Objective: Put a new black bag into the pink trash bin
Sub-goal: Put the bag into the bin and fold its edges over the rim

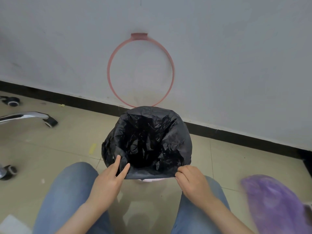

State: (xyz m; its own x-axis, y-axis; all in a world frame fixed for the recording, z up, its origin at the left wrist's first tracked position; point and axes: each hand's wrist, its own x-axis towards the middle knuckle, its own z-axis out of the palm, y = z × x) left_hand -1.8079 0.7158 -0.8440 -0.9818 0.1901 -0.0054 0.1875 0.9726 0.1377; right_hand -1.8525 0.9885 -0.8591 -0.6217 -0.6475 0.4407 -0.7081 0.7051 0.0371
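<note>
Both arms reach forward and down between two knees in blue jeans (67, 196). The left hand (108, 179) has two fingers (118, 163) stretched out flat on the near edge of the black bag (148, 141), so this hand is not closed. The right hand (190, 179) is curled, pinching the bag's near edge tight. The bag is crinkly and shiny, spread wide over the top of the pink trash bin (146, 180), with its middle sunk down inside. Only a small pink strip of the bin shows under the bag. The bin stands on the tiled floor (50, 149), near the wall (236, 65). A pink ring (109, 71) leans on the wall behind it.
</note>
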